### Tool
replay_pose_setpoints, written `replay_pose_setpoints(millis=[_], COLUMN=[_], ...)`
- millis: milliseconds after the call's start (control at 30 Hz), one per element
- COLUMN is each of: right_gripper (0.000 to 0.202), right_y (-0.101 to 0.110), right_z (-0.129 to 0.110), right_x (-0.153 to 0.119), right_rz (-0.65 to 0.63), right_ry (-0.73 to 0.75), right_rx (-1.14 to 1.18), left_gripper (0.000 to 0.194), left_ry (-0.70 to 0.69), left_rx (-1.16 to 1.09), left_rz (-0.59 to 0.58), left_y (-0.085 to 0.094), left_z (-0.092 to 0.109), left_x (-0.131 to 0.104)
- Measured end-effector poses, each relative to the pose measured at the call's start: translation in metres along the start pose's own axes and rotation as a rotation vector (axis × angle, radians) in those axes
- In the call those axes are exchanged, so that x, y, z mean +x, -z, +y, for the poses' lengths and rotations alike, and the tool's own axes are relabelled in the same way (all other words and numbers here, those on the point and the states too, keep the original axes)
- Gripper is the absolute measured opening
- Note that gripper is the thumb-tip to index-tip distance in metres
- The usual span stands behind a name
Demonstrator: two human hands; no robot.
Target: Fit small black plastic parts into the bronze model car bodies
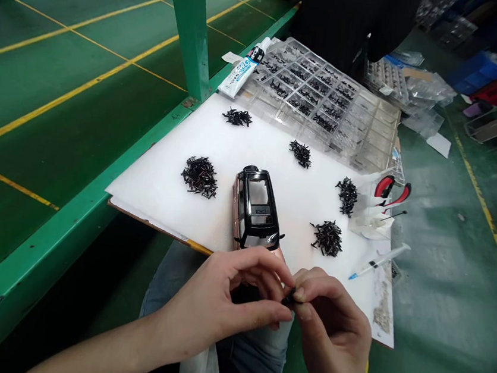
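In front of my lap, my right hand [336, 322] pinches a small black part [290, 296] between thumb and fingertips. My left hand [230, 301] curves in from the other side, its thumb and index fingertips closing on the same part. Too little of that part shows to name its kind. Just beyond my left fingers stands a model car body [259, 205] with a black roof and pinkish sides; the hand hides its near end. Small black pieces lie in piles on the white board [254, 139], such as one pile [200, 177] to the left and another [327, 238] to the right.
Behind the piles, a clear compartment box [313, 92] holds more black parts, with a glue tube [244, 69] beside it. Red-handled pliers [394, 191] and a syringe [378, 262] lie along the right edge. A green post [188, 30] rises at the left; a person in dark clothing [348, 18] is beyond.
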State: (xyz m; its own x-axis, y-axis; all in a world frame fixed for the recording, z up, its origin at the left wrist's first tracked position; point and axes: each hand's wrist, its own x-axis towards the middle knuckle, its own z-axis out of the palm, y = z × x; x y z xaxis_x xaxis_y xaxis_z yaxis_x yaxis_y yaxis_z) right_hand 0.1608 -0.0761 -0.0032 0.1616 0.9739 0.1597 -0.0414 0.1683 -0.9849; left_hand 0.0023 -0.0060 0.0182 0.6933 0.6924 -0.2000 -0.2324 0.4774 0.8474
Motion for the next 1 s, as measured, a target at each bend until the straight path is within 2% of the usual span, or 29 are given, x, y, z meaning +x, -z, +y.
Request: replay_pose_setpoints(millis=[200, 400, 533, 600, 633, 733, 800, 867, 933, 1000], right_gripper=[0.007, 0.008, 0.006, 0.006, 0.006, 0.006, 0.010, 0.021, 0.029, 0.029], right_y=[0.001, 0.000, -0.002, 0.001, 0.005, 0.027, 0.045, 0.058, 0.063, 0.061], right_z=[0.002, 0.003, 0.003, 0.004, 0.005, 0.012, 0.020, 0.030, 0.041, 0.051], right_x=[-0.002, -0.004, -0.003, -0.002, -0.002, -0.002, 0.000, 0.002, 0.006, 0.008], right_rz=[-0.005, -0.026, -0.025, -0.019, -0.002, 0.106, 0.152, 0.141, 0.101, 0.088], right_ry=[0.011, -0.011, -0.033, -0.034, -0.032, -0.057, -0.140, -0.241, -0.312, -0.315], right_rx=[-0.004, 0.054, 0.154, 0.186, 0.167, -0.042, -0.257, -0.429, -0.526, -0.580], left_gripper=[0.012, 0.010, 0.031, 0.034, 0.030, 0.016, 0.022, 0.030, 0.030, 0.023], left_ry=[-0.004, -0.008, -0.087, -0.186, -0.254, -0.475, -0.589, -0.724, -0.882, -0.986], left_rx=[-0.011, -0.006, 0.056, 0.204, 0.324, 0.785, 1.072, 1.310, 1.446, 1.473], left_rz=[0.066, 0.049, 0.058, 0.151, 0.223, 0.385, 0.377, 0.314, 0.274, 0.263], left_y=[-0.001, -0.004, 0.000, 0.010, 0.017, 0.041, 0.055, 0.065, 0.071, 0.073], left_z=[-0.002, -0.002, -0.007, -0.014, -0.019, -0.042, -0.062, -0.081, -0.096, -0.104], left_x=[-0.002, -0.002, -0.005, -0.009, -0.012, -0.021, -0.024, -0.021, -0.014, -0.005])
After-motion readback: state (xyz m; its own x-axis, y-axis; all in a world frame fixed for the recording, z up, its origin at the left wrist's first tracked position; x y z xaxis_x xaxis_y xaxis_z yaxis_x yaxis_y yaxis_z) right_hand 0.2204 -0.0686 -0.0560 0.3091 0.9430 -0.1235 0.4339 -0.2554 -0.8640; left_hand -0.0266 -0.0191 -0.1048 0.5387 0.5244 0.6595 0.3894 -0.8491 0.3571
